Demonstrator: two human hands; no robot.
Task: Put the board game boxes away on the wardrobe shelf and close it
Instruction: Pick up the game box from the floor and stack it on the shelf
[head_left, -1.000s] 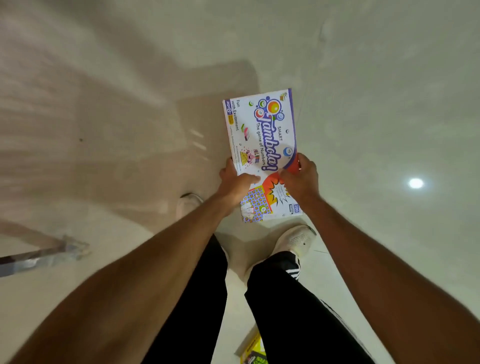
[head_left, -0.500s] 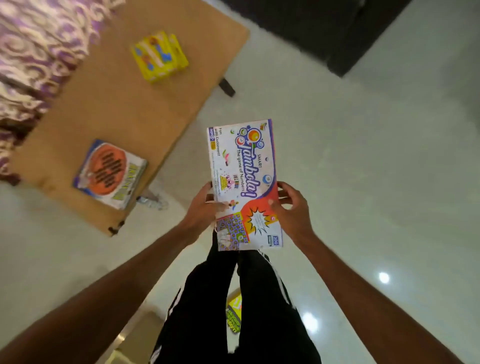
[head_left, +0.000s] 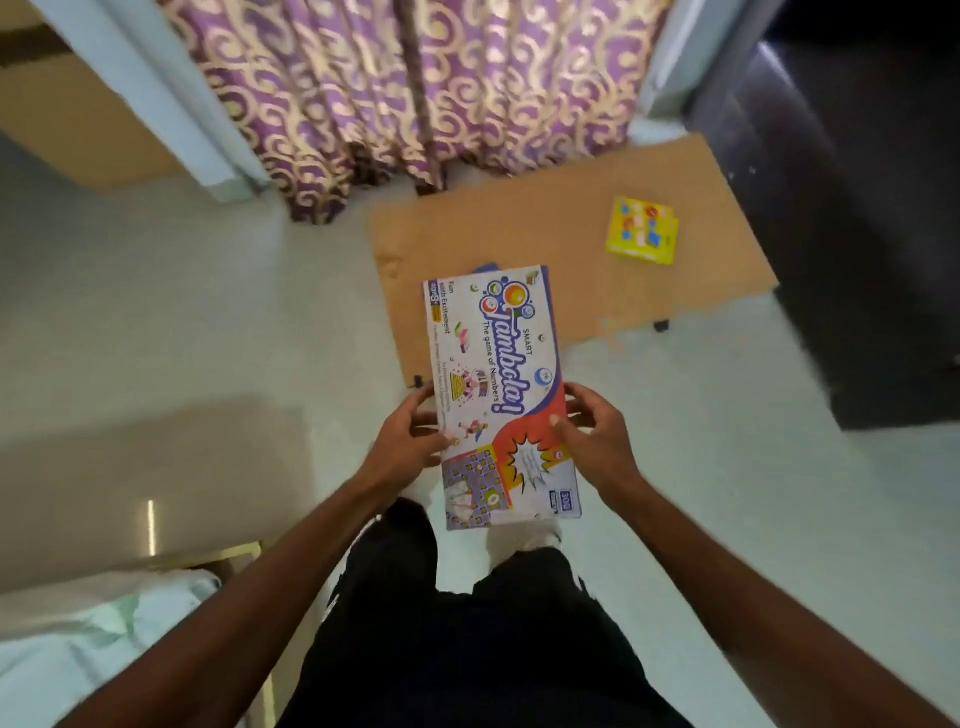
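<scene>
I hold a flat white, purple and red Tambola game box (head_left: 498, 384) in front of me, lengthwise away from my body. My left hand (head_left: 410, 441) grips its left edge and my right hand (head_left: 597, 441) grips its right edge, both near the box's lower half. A small yellow game box (head_left: 641, 231) lies on the low brown table (head_left: 545, 234) beyond. A blue corner of another box (head_left: 485, 269) peeks out behind the held box's top edge. No wardrobe shelf is recognisable in view.
Purple and gold curtains (head_left: 389, 93) hang behind the table. A dark piece of furniture (head_left: 857, 234) stands at the right. A bed with pale sheets (head_left: 78, 639) sits at lower left. A tan wooden panel (head_left: 67, 114) is at upper left. Pale floor tiles (head_left: 182, 312) lie between.
The view has swung round: the table moved from upper left to straight ahead, and the curtains came into sight. The orange box is now hidden behind the held Tambola box. Both hands keep their grip.
</scene>
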